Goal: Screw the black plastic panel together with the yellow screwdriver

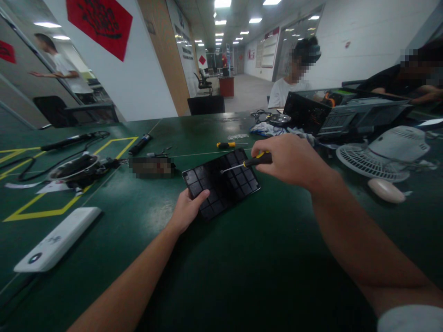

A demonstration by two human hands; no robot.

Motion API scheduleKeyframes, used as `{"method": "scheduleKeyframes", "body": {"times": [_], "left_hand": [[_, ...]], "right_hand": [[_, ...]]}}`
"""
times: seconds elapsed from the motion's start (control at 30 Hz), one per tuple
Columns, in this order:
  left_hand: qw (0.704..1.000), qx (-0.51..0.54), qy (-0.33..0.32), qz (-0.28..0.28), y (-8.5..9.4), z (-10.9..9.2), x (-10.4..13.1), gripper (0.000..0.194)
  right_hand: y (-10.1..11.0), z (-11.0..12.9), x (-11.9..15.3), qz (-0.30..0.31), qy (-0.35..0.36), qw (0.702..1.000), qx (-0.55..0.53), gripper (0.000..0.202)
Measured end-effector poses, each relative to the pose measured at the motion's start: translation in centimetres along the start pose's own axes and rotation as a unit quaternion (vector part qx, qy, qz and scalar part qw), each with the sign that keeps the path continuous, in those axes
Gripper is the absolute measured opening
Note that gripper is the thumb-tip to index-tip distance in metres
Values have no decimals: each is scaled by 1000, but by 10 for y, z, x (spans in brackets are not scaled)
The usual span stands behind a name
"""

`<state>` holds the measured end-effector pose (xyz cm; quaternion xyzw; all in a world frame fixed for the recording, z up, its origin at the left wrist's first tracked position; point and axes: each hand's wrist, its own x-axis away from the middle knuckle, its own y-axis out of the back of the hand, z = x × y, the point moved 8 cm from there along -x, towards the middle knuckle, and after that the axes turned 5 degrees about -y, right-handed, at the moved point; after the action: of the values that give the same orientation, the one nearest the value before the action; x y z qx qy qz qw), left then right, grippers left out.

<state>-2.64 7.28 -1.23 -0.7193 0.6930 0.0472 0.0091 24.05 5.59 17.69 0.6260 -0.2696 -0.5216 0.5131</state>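
Observation:
A flat black rectangular panel (221,184), its face divided into a grid of squares, is tilted at the middle of the view. My left hand (188,207) grips its lower left edge, thumb lying on the face. Closed around the black and yellow handle of a screwdriver (258,159) is my right hand (290,161), at the panel's right side. The screwdriver's thin metal shaft points left over the panel, its tip near the panel's middle; whether it touches cannot be made out. A second, yellow screwdriver (226,145) lies on the table just beyond the panel.
The green table (166,258) carries a white power strip-like box (57,240) at left, cables and a dark coiled device (74,168). On the right are a white fan (384,152), a computer mouse-shaped object (386,190) and an opened computer case (363,113). People sit beyond it.

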Motion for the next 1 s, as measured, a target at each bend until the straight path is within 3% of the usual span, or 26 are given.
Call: {"method": "scheduleKeyframes", "body": {"times": [1.0], "left_hand": [[1000,-7,-2,-1,-1,-2,1,61]], "right_hand": [[-6,-3,-1,33,-20,997,-67,21]]}}
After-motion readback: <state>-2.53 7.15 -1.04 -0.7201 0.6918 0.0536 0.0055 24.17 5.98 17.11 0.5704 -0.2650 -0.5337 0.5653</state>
